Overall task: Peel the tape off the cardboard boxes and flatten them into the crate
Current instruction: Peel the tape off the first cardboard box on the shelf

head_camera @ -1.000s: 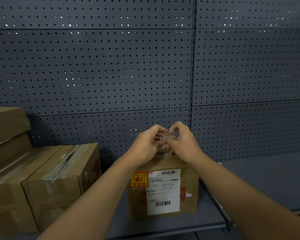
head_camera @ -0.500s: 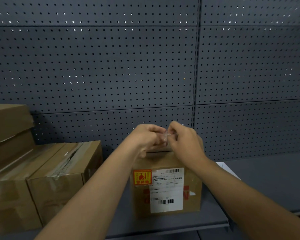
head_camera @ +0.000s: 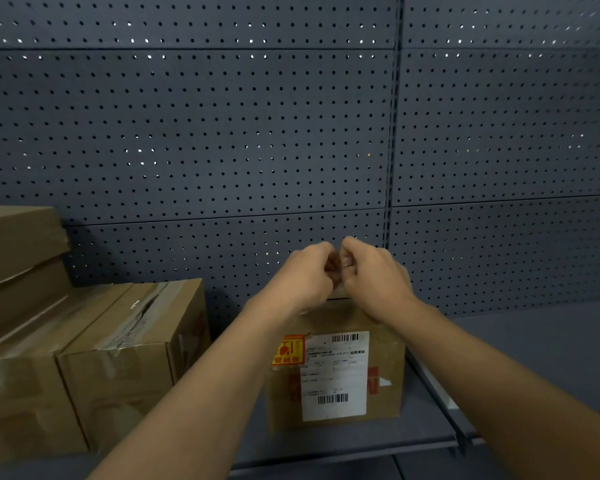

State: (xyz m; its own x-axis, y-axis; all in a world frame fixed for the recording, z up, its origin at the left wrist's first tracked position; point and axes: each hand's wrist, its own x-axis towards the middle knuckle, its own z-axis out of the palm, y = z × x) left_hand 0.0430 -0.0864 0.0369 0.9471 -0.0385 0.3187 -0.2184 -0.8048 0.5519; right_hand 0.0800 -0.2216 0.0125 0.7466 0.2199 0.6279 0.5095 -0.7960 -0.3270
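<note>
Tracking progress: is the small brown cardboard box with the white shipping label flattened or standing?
Standing. The small brown cardboard box sits upright on the dark shelf, its labelled front face vertical.

The left hand [head_camera: 302,275] and right hand [head_camera: 371,271] met knuckle to knuckle above the small box [head_camera: 336,375], hiding its top face and whatever clear scrap lay pinched between their fingertips, so that how much tape remained on the box could not be told. The print on the box's white label [head_camera: 335,375] and on the orange sticker [head_camera: 288,349] was too small and blurred to read. The stacked boxes [head_camera: 25,323] at the left were cut off by the picture's left edge, and both forearms ran out past its bottom edge.
</note>
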